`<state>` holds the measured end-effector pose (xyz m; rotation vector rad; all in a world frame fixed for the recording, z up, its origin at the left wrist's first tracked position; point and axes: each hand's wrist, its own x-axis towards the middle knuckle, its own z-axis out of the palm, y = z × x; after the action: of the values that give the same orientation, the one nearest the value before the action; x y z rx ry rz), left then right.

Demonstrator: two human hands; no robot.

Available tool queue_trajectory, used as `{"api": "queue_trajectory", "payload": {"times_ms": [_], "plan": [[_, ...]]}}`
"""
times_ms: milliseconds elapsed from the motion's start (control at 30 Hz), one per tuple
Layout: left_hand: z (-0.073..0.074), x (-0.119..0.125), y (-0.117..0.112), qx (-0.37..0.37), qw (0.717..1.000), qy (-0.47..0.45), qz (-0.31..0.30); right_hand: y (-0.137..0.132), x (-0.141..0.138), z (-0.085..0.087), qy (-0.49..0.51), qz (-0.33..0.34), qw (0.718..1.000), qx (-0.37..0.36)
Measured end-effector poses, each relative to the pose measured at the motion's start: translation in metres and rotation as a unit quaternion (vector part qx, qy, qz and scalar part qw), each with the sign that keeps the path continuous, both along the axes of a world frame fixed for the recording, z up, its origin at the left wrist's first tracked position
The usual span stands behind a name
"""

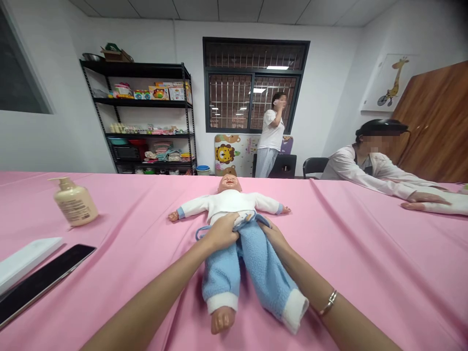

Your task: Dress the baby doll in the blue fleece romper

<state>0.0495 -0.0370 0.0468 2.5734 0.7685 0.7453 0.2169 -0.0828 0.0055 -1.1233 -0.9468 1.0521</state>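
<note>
Left hand (223,233), right hand (275,237) | gripping trousers (256,265) waistband | on doll (229,200)

- Bright, even, lit from above (glare spots in the window (234,102)).
- Soft shadows beside the bottle (75,202) and doll (230,202).
- Strongly bowed at the edges; sharp mid-frame, corners slightly dimmer.

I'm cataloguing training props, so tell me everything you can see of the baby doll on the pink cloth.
The baby doll lies on its back on the pink cloth, head away from the camera, arms spread. It wears a white top with blue cuffs and fluffy light-blue trousers with white cuffs. One bare foot shows; the other cuff shows none. The left hand and right hand grip the waistband.
</note>
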Motion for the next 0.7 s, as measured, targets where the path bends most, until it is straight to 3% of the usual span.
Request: {"api": "queue_trajectory", "payload": {"times_ms": [200,333,433,600,700], "plan": [[-0.0039,-0.0021,0.0069,-0.019,1.0,-0.005,0.013,-0.0011,-0.0017,-0.0052,0.0,0.01,1.0,-0.01],[-0.0027,-0.0018,0.0038,0.021,1.0,-0.003,-0.022,-0.0036,-0.0029,-0.0056,0.035,0.033,0.999,-0.006],[-0.0021,-0.0009,0.0002,0.056,0.998,0.012,-0.015,-0.0058,-0.0026,-0.0037,0.038,0.037,0.999,-0.008],[-0.0009,-0.0015,0.0036,0.088,0.994,0.057,-0.004,-0.0067,-0.003,-0.0016,0.008,0.055,0.998,0.007],[0.0,-0.0022,0.0076,0.095,0.991,0.095,-0.026,-0.0039,-0.0021,-0.0056,-0.074,0.059,0.994,0.046]]}}
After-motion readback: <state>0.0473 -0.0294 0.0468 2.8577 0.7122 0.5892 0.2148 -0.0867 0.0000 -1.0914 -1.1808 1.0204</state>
